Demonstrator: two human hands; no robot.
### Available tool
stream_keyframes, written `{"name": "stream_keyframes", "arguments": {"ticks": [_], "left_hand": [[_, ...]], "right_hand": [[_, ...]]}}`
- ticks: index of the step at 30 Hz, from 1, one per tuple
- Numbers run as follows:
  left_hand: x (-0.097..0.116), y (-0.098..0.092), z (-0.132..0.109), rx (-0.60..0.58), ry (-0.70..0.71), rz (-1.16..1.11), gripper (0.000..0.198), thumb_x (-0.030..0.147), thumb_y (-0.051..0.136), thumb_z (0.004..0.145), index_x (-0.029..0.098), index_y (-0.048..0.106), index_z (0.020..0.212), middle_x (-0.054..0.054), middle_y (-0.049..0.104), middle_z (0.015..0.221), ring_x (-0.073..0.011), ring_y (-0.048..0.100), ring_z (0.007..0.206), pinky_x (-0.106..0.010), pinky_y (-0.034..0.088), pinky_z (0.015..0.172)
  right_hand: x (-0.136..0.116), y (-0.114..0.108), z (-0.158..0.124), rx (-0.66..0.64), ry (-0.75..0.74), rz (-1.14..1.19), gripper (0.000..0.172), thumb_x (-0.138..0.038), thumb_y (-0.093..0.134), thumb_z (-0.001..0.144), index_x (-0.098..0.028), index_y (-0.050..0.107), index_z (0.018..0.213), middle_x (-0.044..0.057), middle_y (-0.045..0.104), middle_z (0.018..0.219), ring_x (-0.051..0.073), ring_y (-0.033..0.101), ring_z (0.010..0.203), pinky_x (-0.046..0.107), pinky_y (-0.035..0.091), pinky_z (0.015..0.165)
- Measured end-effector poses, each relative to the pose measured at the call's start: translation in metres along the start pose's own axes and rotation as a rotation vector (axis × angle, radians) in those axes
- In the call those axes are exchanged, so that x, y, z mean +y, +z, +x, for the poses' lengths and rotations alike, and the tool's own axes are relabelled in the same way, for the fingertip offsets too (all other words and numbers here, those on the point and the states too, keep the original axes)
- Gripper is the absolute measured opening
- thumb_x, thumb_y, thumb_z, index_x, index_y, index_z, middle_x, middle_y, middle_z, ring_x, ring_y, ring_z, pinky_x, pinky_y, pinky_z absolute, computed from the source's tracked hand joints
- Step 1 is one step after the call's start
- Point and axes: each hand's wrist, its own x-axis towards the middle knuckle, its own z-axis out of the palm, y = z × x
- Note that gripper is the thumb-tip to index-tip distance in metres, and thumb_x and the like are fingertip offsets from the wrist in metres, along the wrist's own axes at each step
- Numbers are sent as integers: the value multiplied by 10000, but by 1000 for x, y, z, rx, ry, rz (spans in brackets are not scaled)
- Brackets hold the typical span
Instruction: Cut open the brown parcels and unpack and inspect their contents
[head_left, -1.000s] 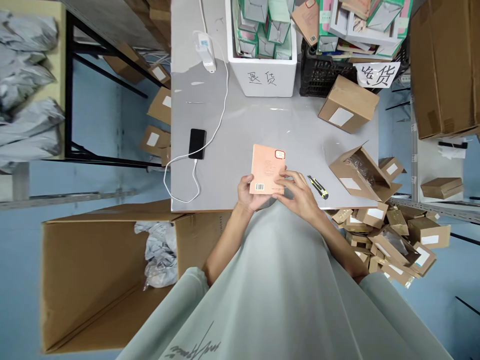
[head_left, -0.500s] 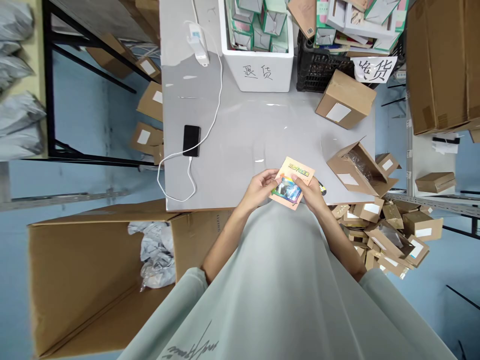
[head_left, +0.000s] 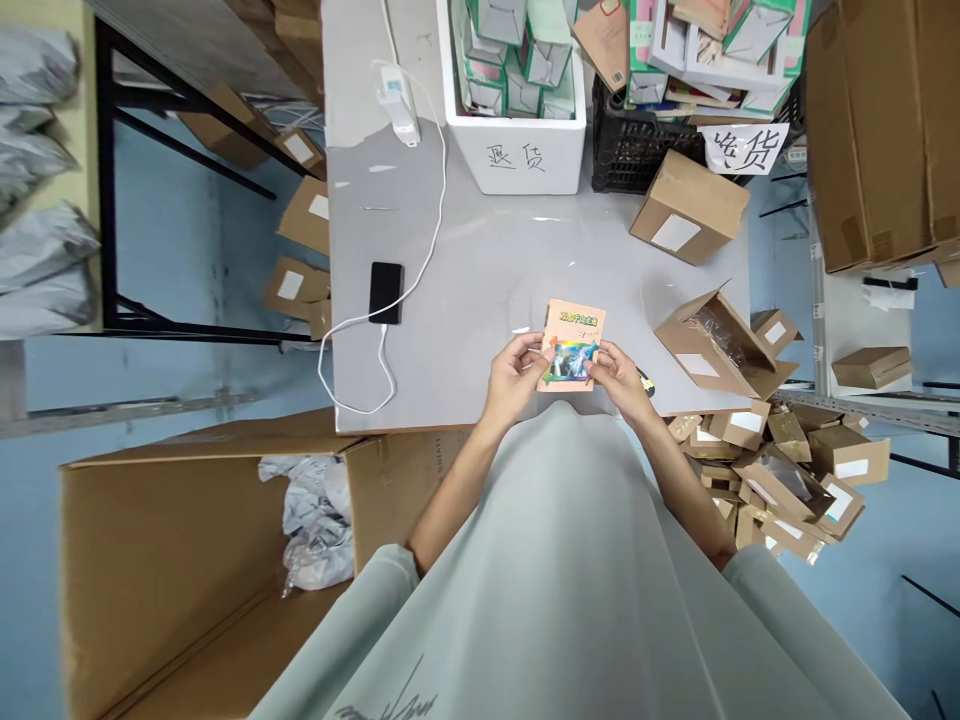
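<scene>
A small peach-coloured booklet [head_left: 574, 322] with green lettering and a bright picture on its cover is held upright between both hands, over the table's front edge. My left hand [head_left: 517, 375] grips its left side, thumb on the cover. My right hand [head_left: 620, 380] pinches the lower right side, thumb also on the front. The fingers behind the booklet are hidden. Just right of my right hand lies a small black and yellow object [head_left: 645, 381], partly covered; its kind cannot be made out.
On the grey table [head_left: 480, 270] are a black phone [head_left: 385, 293] with a white cable, a power strip [head_left: 399, 105], a white bin [head_left: 517, 150] of cartons, a black crate [head_left: 626, 140] and cardboard boxes [head_left: 690, 207]. A large open carton [head_left: 187, 570] stands front left; more boxes [head_left: 780, 470] pile at right.
The booklet has turned from a tilt to nearly straight and moved slightly up. My right hand has shifted its hold from the upper part to the lower right side.
</scene>
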Motion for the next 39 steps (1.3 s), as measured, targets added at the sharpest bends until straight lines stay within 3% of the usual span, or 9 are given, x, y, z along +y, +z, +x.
{"name": "stream_keyframes", "arguments": {"ticks": [5,8,10,12,16,21,28,34,39], "left_hand": [[20,18,-14,-180,137,46,529,719,781,989,247,833,1223,-143,789,1310,-333,742,1259,-491,608,1099],[19,28,-10,-29,178,109,568,628,895,920,269,789,1347,-146,731,1487,-365,604,1514,-533,511,1255],[13,30,-2,32,92,23,658,597,934,877,253,747,1405,-150,732,1499,-361,631,1489,-528,529,1235],[7,28,6,-36,-25,-108,616,584,923,881,221,760,1352,-151,790,1388,-341,717,1367,-495,579,1169],[7,22,10,-91,-83,-183,516,537,946,865,206,804,1235,-123,847,1235,-309,775,1235,-432,627,1071],[11,18,9,-122,-63,-138,577,567,965,858,200,810,1275,-146,831,1320,-333,760,1286,-443,627,1071],[-3,11,11,-155,-122,-279,631,623,928,885,233,767,1354,-152,777,1467,-339,759,1323,-467,644,1082],[-7,14,23,-123,-122,-231,676,476,992,808,237,767,1398,-154,749,1545,-355,704,1424,-447,633,1099],[10,30,47,-96,-96,-159,697,583,992,794,210,780,1343,-178,772,1500,-383,702,1436,-470,620,1131]], "right_hand": [[-5,13,6,28,15,47,476,-726,783,912,-273,653,983,-40,571,729,174,581,694,306,518,664],[-13,24,6,-175,148,241,493,-729,794,874,-288,576,911,-81,385,654,142,365,545,303,383,556],[-17,31,5,-291,206,346,509,-737,794,870,-294,548,917,-91,353,643,132,288,509,300,326,534],[-21,38,3,-353,215,413,511,-739,790,885,-296,542,939,-94,356,635,129,271,491,292,300,529],[-24,45,1,-378,214,417,487,-740,778,912,-307,580,1018,-87,395,626,149,306,489,298,327,521],[-14,35,2,-268,133,236,582,-858,747,879,-301,612,986,-78,441,649,158,412,518,322,429,542],[-4,5,11,336,-243,-186,608,-875,628,984,-269,586,967,-12,628,816,181,612,766,313,531,716],[-4,-7,7,240,-188,-52,607,-821,761,934,-275,649,1175,42,782,1005,232,739,900,348,618,782],[-12,-25,2,87,-31,112,706,-706,939,837,-307,638,1335,0,800,962,194,739,626,326,596,591]]}}
